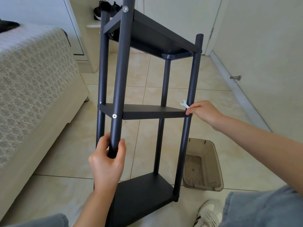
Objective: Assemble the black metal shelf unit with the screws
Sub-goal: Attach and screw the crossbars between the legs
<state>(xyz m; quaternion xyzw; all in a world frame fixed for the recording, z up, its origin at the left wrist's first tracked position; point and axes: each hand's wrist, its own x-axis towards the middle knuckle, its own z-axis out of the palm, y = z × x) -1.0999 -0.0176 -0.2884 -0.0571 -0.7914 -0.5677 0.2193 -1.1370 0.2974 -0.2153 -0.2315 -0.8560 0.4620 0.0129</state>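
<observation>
- Standing on the tiled floor (147, 76), the black metal shelf unit (142, 192) fills the middle of the view, with its bottom shelf toward the floor's near edge.
- Three shelves sit between four round posts. The middle shelf (147, 111) spans the unit at about half height.
- A silver screw (114, 116) sits in the near front post (118, 79) at middle-shelf level. A second screw (125, 9) sits in the same post at top-shelf level.
- The left hand (108, 159) grips the near front post below the middle shelf, with fingers and thumb curled round it.
- The right hand (205, 113) pinches a small silver wrench (185, 104) at the right corner of the middle shelf. The open wrench head points up and left, against the right post (193, 76).
- A brown plastic bin (211, 161) lies on the floor just beside the right post.
- A bed (32, 71) with a patterned cover runs along the floor's left edge.
- A light-coloured shoe (208, 212) rests at the floor's near edge.
</observation>
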